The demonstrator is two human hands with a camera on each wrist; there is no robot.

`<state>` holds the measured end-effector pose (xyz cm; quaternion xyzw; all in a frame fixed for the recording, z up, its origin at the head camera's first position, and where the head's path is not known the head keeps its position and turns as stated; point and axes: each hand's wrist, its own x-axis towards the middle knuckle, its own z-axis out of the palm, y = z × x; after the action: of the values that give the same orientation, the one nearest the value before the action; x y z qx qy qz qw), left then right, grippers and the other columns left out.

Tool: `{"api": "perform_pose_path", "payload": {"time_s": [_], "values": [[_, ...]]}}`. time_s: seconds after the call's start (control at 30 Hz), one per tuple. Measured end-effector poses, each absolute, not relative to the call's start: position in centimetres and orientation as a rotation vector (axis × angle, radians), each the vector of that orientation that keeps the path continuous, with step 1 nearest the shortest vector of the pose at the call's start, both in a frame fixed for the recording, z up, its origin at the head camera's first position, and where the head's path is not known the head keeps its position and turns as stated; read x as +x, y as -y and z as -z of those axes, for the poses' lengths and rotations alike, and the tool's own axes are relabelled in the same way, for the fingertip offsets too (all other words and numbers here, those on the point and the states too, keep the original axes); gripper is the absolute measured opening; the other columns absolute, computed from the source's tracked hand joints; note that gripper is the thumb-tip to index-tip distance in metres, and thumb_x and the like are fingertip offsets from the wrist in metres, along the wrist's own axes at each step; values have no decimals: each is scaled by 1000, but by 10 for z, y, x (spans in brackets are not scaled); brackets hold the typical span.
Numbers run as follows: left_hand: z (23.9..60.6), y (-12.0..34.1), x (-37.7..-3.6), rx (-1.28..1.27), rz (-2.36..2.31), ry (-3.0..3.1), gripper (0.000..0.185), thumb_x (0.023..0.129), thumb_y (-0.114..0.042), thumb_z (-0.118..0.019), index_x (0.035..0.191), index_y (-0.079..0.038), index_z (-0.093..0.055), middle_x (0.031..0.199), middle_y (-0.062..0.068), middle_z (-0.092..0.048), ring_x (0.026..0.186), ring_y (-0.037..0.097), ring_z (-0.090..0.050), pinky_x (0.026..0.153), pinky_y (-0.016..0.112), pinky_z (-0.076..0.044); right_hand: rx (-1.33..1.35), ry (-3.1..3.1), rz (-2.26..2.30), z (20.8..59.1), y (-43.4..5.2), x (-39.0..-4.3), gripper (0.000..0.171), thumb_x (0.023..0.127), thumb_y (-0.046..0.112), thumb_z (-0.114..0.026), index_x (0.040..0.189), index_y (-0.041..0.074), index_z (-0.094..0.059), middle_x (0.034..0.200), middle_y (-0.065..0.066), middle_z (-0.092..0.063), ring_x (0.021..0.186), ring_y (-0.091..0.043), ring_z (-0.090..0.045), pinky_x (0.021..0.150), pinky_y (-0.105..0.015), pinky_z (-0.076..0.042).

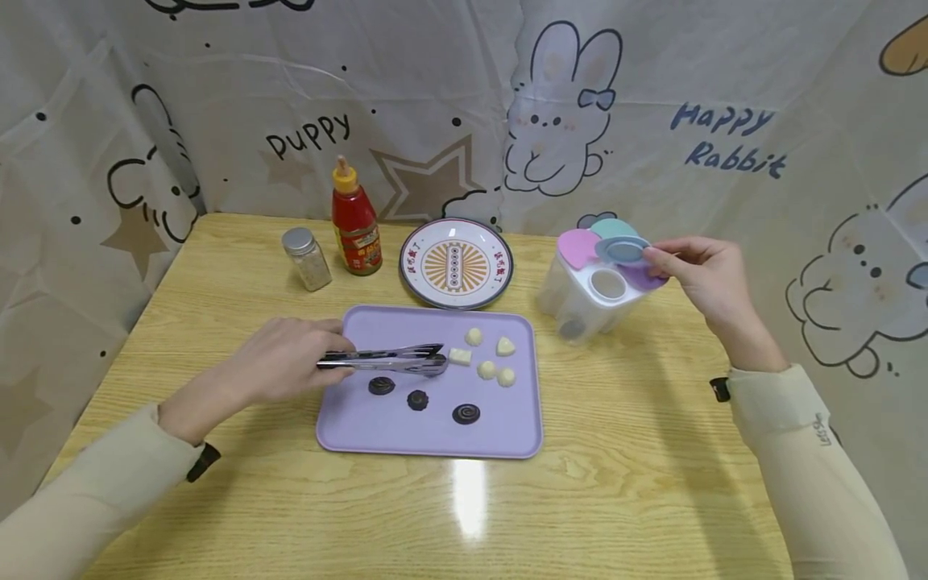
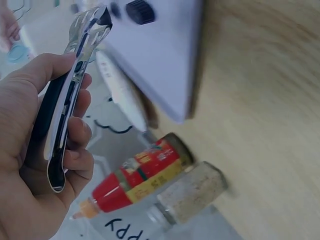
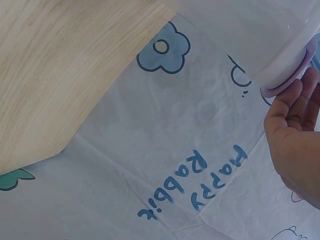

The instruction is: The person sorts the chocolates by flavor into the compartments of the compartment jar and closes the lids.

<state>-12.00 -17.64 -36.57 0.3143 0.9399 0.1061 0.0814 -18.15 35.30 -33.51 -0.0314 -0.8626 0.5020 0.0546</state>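
Note:
My left hand [image 1: 293, 358] grips metal tongs [image 1: 384, 360], their tips over a lavender tray [image 1: 428, 439]. A dark piece shows at the tips; whether they clasp it I cannot tell. Dark chocolates [image 1: 466, 414] with moulded patterns and several cream-white pieces [image 1: 505, 346] lie on the tray. At the right, my right hand [image 1: 699, 270] pinches a blue-grey round lid [image 1: 623, 249] above a clear container [image 1: 598, 302]. One round opening of that container is uncovered, with a dark item low inside. Pink, green and purple lids [image 1: 577, 248] cover its other parts.
Behind the tray stands a white patterned plate [image 1: 456, 262]. Left of it are a red sauce bottle [image 1: 357, 221] with a yellow cap and a glass seasoning jar [image 1: 308, 259]. A printed cloth [image 1: 435, 80] hangs behind the wooden table [image 1: 623, 483].

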Motion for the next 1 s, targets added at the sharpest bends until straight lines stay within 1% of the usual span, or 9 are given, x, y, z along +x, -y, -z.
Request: {"api": "perform_pose_path", "payload": {"time_s": [0.07, 0.1, 0.13, 0.23, 0.3, 0.37, 0.63, 0.9, 1.0], "values": [[361, 174, -122, 950, -336, -2822, 22, 93, -29, -80, 110, -15, -82, 114, 9, -77, 64, 10, -52, 57, 29, -42, -92, 2616, -1533, 335, -353, -182, 10, 96, 29, -79, 101, 21, -83, 85, 24, -75, 77, -1, -68, 75, -15, -57], [359, 172, -123, 960, -346, -2833, 22, 93, -30, -80, 110, -16, -82, 117, 10, -78, 67, 11, -56, 57, 30, -44, -92, 2615, -1536, 335, -353, -182, 10, 96, 29, -78, 101, 22, -83, 85, 24, -75, 77, -1, -69, 75, -15, -57], [357, 170, -124, 968, -361, -2838, 22, 93, -30, -80, 110, -16, -82, 116, 10, -78, 67, 11, -56, 57, 30, -44, -92, 2614, -1537, 335, -353, -182, 9, 96, 29, -78, 100, 22, -83, 85, 24, -75, 77, -1, -69, 75, -15, -57], [350, 164, -128, 1004, -391, -2855, 21, 92, -30, -80, 108, -16, -83, 102, 3, -75, 65, 10, -55, 56, 29, -43, -92, 2610, -1540, 335, -352, -182, 8, 96, 28, -78, 100, 23, -83, 85, 24, -75, 77, 0, -69, 75, -15, -57], [348, 161, -129, 1027, -387, -2859, 20, 92, -30, -81, 107, -16, -83, 93, -1, -70, 66, 9, -53, 56, 27, -42, -91, 2610, -1541, 335, -352, -182, 9, 95, 28, -79, 100, 22, -83, 84, 24, -75, 77, -1, -69, 74, -15, -57], [347, 160, -129, 1038, -374, -2859, 20, 90, -29, -82, 106, -15, -83, 88, -2, -66, 64, 8, -48, 55, 26, -38, -88, 2611, -1541, 335, -351, -183, 10, 95, 28, -79, 101, 21, -83, 84, 24, -75, 77, -1, -69, 74, -15, -57], [354, 171, -126, 944, -343, -2849, 29, 89, -34, -83, 109, -13, -83, 92, 0, -68, 64, 9, -47, 56, 26, -37, -79, 2599, -1559, 336, -351, -183, 9, 96, 27, -79, 101, 21, -83, 84, 23, -75, 76, -1, -69, 74, -15, -57], [370, 175, -122, 897, -335, -2834, 31, 89, -34, -83, 112, -13, -82, 102, 2, -73, 68, 10, -53, 61, 31, -46, -84, 2598, -1555, 335, -351, -181, 7, 96, 27, -78, 99, 23, -83, 84, 23, -75, 76, 0, -68, 74, -15, -57], [377, 175, -121, 886, -348, -2819, 28, 90, -33, -83, 111, -14, -82, 102, 2, -73, 68, 10, -54, 61, 32, -47, -75, 2592, -1560, 335, -351, -181, 7, 96, 26, -78, 99, 22, -83, 84, 23, -75, 76, -1, -69, 74, -15, -57]]}}
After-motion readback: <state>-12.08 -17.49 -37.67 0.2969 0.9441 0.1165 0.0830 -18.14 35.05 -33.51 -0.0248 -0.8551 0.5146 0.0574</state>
